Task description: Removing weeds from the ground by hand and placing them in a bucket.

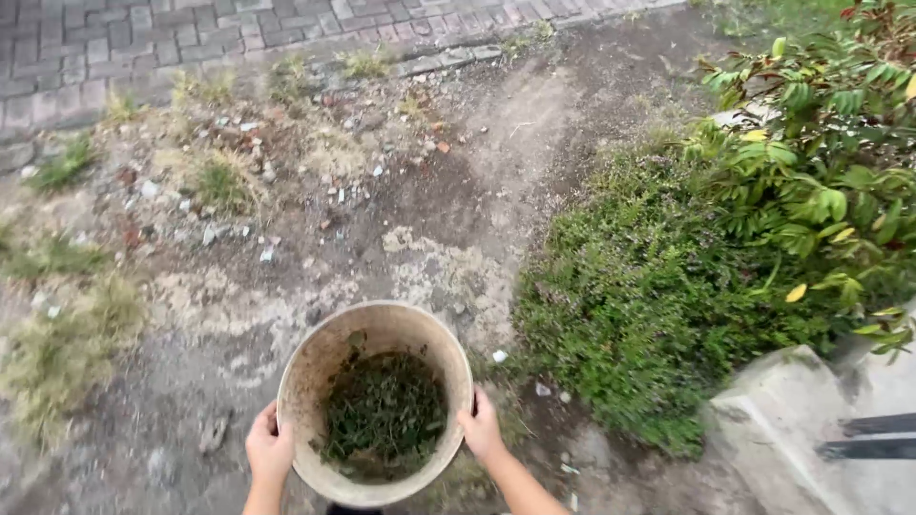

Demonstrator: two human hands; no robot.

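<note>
Beige container: round, dirt-stained plastic bucket (pixel 375 401), lower centre of the frame, held above bare ground.
Contents: loose dark green plant clippings (pixel 384 420) heaped in the bottom; upper walls bare and scuffed.
Left hand (pixel 268 448): closed on the rim at the bucket's left side, fingers wrapped over the edge.
Right hand (pixel 480 426): closed on the rim at the opposite side, thumb over the edge.
Handling estimate: wall looks stiff; load judged light and soft, liable to shift or spill if tilted. Rim appears dusty, so possibly slippery; opposed grips on the rim suit it best.
Ground: packed grey-brown soil (pixel 448 191) with pebbles and dry grass tufts.
Right of frame: low dense green shrub (pixel 649 286), leafy bush (pixel 830 162), grey concrete block (pixel 811 429).
Upper left: grey brick paving (pixel 143 38).
</note>
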